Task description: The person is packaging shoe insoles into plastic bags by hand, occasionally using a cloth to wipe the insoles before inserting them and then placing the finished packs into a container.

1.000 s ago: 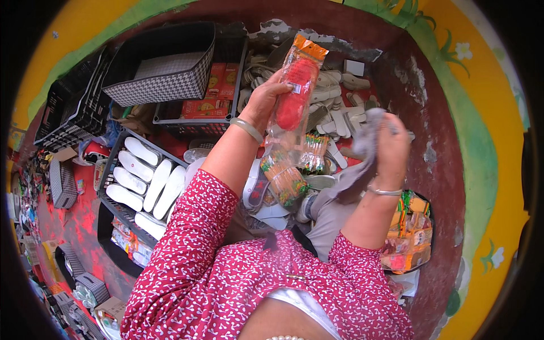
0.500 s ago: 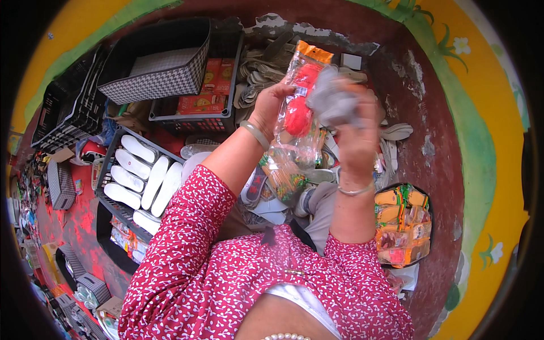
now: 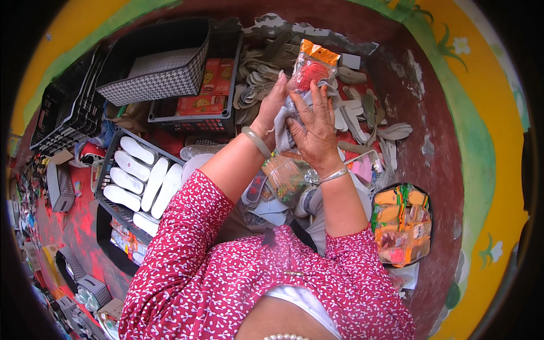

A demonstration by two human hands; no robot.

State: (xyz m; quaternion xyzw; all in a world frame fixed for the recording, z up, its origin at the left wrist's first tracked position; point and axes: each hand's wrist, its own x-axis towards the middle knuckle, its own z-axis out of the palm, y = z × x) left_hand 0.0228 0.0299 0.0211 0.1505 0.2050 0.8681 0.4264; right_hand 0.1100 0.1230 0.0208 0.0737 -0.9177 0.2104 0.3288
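Glossy clear plastic packet (image 3: 309,71); soft matt grey cloth (image 3: 289,116); smooth bangle (image 3: 256,141); black plastic crate (image 3: 122,195).

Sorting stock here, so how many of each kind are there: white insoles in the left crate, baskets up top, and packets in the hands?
White insoles in crate: 6
Houndstooth basket: 1
Clear packet held by left hand and right hand: 1
Total: 8
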